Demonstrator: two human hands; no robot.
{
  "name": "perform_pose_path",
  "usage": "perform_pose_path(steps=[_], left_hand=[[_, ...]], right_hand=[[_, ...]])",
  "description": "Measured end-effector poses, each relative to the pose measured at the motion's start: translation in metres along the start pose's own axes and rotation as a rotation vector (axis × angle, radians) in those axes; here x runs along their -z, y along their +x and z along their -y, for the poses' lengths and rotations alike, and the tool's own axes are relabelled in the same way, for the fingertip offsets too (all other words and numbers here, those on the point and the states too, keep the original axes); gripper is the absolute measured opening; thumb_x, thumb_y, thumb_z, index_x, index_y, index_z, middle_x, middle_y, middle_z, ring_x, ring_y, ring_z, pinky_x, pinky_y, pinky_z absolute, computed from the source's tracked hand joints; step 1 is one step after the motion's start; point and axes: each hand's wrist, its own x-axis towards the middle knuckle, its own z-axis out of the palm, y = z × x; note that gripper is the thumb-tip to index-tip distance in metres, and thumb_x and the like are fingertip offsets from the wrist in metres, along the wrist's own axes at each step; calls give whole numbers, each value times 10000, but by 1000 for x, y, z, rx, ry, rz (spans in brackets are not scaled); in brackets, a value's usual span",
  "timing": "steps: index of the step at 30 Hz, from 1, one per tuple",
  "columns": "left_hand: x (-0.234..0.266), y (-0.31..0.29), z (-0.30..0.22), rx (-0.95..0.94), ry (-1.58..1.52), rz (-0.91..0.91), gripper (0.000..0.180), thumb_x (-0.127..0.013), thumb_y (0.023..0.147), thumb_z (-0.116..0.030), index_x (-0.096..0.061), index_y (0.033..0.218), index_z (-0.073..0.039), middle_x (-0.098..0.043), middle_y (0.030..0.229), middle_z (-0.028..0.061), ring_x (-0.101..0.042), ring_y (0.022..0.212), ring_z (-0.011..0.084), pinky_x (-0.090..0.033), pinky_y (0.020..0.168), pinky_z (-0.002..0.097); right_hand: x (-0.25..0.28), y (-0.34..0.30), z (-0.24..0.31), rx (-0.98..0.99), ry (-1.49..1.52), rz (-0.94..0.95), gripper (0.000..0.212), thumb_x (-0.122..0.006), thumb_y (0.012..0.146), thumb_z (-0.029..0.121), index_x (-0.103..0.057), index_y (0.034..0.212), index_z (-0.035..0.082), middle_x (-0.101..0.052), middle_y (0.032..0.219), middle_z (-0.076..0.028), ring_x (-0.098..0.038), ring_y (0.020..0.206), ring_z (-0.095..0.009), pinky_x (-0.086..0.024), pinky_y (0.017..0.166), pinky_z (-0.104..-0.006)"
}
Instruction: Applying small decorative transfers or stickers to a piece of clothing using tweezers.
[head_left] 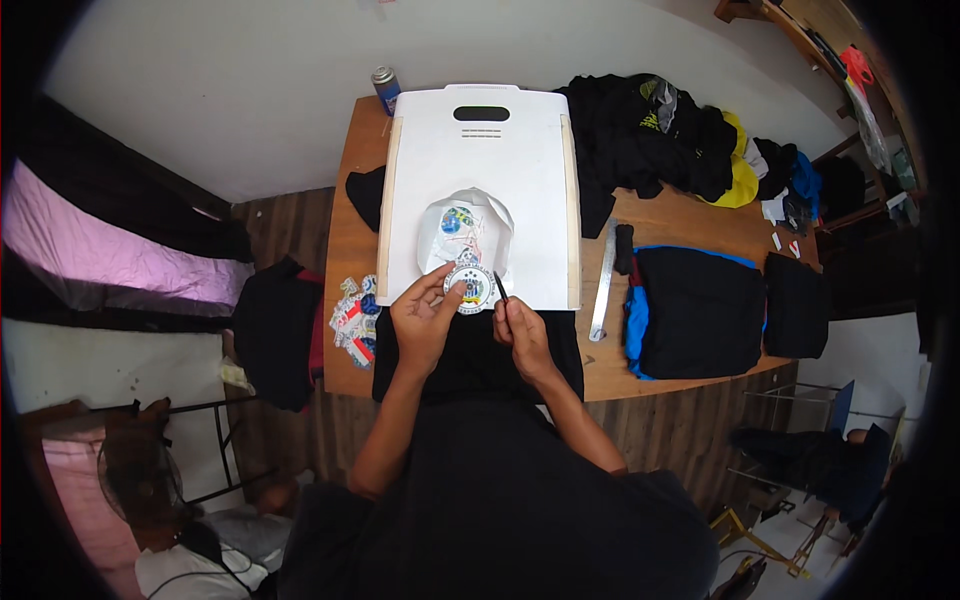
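Note:
My left hand [422, 312] pinches a round white emblem [470, 289] with a dark ring of lettering and a coloured middle. Close by on its right, my right hand [525, 335] grips a thin dark pointed tool [501, 288]; its exact kind is too small to tell. The tool's tip stands beside the emblem's right edge. Just beyond my hands, a round white crinkled bag or dish [432, 232] contains several small printed emblems [459, 222]. It rests on a big white panel [480, 165] with a slotted handle hole.
Beneath the panel is a wooden table [660, 212]. Loose printed emblems [354, 325] are heaped at its left edge. A metal ruler [604, 285] and folded black clothes [700, 310] lie right, with piled garments [640, 135] behind. A spray can [385, 88] stands far left.

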Motion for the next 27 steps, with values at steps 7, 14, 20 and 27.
perform_pose_path(steps=[7, 14, 20, 27], left_hand=[[2, 0, 3, 0, 16, 9, 368, -677, 914, 39, -585, 1263, 113, -677, 1102, 139, -652, 976, 125, -530, 862, 230], [3, 0, 5, 3, 6, 3, 372, -675, 915, 41, -582, 1268, 113, -677, 1117, 144, -654, 975, 124, -527, 863, 227], [3, 0, 6, 8, 12, 5, 370, -678, 915, 38, -585, 1265, 112, -680, 1108, 139, -654, 970, 122, -527, 860, 227], [2, 0, 5, 14, 7, -4, 370, -673, 919, 36, -583, 1270, 110, -684, 1097, 135, -655, 963, 119, -529, 858, 227]], right_hand=[[0, -1, 1, -26, -4, 11, 385, -356, 1101, 361, -517, 917, 63, -343, 660, 48, -281, 588, -59, -240, 549, -235], [0, -1, 0, -24, -13, 11, 380, -358, 1101, 359, -514, 920, 64, -341, 658, 49, -275, 581, -58, -238, 545, -236], [1, 0, -2, -6, -20, 14, 371, -367, 1100, 354, -510, 918, 64, -339, 656, 50, -279, 582, -53, -239, 543, -235], [0, -1, -4, -3, -33, 4, 369, -372, 1099, 354, -509, 918, 64, -338, 654, 53, -281, 583, -48, -235, 540, -235]])
